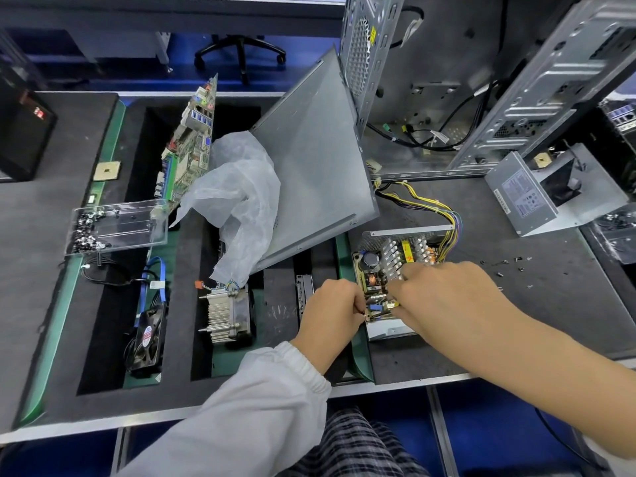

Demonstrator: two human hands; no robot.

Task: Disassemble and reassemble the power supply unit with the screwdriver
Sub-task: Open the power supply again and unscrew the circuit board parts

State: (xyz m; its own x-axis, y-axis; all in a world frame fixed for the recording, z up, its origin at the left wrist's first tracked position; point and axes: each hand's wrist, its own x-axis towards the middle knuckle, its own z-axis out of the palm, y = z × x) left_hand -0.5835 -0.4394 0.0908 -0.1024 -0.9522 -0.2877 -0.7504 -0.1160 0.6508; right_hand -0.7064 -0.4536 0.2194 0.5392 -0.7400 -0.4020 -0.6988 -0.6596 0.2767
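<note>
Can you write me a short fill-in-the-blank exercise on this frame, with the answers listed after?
1. Both hands work on the open power supply unit, whose ____ has been taken off, so the circuit board shows.
2. The left hand comes out of a ____ sleeve.
3. The clear plastic tray at the left holds ____.
4. The power supply unit's bundle of wires runs back toward the open computer ____.

Missing words: cover; white; screws; case
</note>
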